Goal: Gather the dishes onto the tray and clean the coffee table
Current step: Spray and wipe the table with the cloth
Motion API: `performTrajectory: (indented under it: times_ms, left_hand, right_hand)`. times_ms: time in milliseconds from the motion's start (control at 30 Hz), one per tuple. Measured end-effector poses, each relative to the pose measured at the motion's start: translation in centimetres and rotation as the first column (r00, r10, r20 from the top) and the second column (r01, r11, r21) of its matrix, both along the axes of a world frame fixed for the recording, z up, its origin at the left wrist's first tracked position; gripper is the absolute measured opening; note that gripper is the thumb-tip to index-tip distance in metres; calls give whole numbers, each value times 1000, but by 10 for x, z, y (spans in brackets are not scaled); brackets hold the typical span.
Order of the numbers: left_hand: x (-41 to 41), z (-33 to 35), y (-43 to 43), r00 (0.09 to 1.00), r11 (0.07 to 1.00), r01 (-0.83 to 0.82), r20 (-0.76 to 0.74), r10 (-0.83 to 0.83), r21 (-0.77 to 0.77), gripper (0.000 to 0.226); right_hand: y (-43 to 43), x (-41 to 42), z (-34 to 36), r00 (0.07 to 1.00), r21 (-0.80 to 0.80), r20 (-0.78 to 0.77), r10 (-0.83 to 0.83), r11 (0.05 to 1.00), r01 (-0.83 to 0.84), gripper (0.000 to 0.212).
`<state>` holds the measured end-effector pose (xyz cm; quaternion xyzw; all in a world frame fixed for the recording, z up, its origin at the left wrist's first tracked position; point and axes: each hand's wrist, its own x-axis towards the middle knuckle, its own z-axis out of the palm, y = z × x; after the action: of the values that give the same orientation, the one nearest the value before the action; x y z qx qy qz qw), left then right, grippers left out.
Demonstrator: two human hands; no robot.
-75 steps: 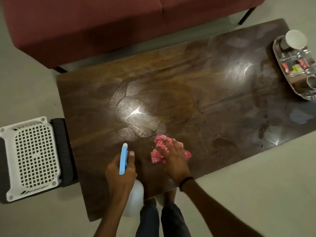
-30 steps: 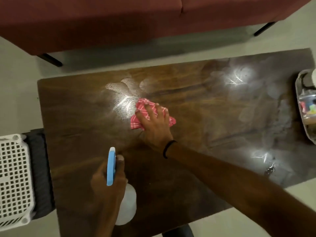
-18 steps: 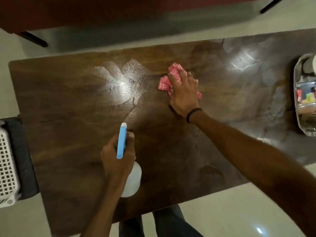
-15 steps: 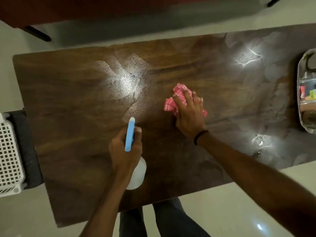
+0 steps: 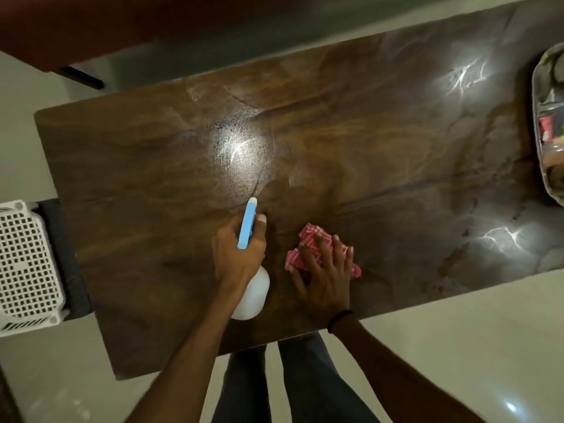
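The dark wooden coffee table (image 5: 137,184) fills the view, shiny with wet streaks. My right hand (image 5: 326,276) presses flat, fingers spread, on a red checked cloth (image 5: 308,242) near the table's front edge. Just to its left, my left hand (image 5: 238,254) grips a white spray bottle (image 5: 251,296) with a blue nozzle, held above the table. A metal tray (image 5: 538,141) carrying dishes sits at the far right end, cut off by the frame edge.
A white perforated basket (image 5: 27,264) rests on a dark stool off the table's left end. A dark red sofa (image 5: 91,22) runs along the far side. My legs stand at the table's front edge on a pale floor.
My right hand has dragged the cloth from the table's far middle back toward the front edge, beside the bottle. My left hand kept holding the spray bottle.
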<state>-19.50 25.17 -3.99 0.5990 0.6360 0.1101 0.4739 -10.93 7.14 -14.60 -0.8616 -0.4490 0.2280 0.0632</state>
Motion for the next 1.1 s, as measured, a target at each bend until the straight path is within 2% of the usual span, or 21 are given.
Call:
performTrajectory:
  times_ms: [200,267,367,433,500,567,667,733,800,867,967,1033,1100]
  left_hand:
    - [-12,-7,-10,1000,1000,3,2,-3,24,18]
    - [-22,-9,-12,1000,999,2,-9,-1,38,19]
    - [-39,-9,-13,1000,998,13,11,-13,62,26]
    - [-49,-6,-17,999,998,17,28,-19,59,26]
    - [-60,-4,-21,999,996,26,21,-28,82,20]
    - [-70,-2,-27,998,995,44,39,-48,94,21]
    - [-79,-3,-39,997,995,19,68,-25,95,22]
    - [-83,-3,-47,997,994,3,76,-11,108,21]
    - [-86,-1,-55,997,994,-3,81,-6,107,21]
    - [-87,2,-65,994,996,-27,107,18,90,20]
    - [-86,5,-75,993,996,-30,113,20,88,19]
    - [-85,6,-80,992,996,-20,124,8,93,20]
    - [-81,4,-85,990,996,-44,140,32,83,20]
  right_hand:
    - [107,30,-15,981,117,139,-138,986,122,61]
    - [103,10,-17,983,105,113,-145,986,133,59]
    - [22,-67,-7,999,43,21,44,998,-45,60]
    - [-39,-112,0,977,-22,-49,209,977,-210,58]
    - [-54,-112,-5,964,15,-54,260,965,-260,59]
    - [-24,-77,-18,985,95,37,171,980,-174,63]
    - [30,-14,-25,979,80,189,-81,995,66,62]
    - [29,-20,-25,957,79,194,-215,976,204,59]
    - [-6,-70,-18,965,68,120,-234,972,227,59]
    - [-51,-123,-8,987,28,42,-153,988,152,58]
    - [-73,-116,-14,999,33,43,-31,999,30,58]
    - [-61,-65,-21,983,32,129,-129,991,126,58]
    - [-51,-10,-28,925,54,198,-325,946,320,56]
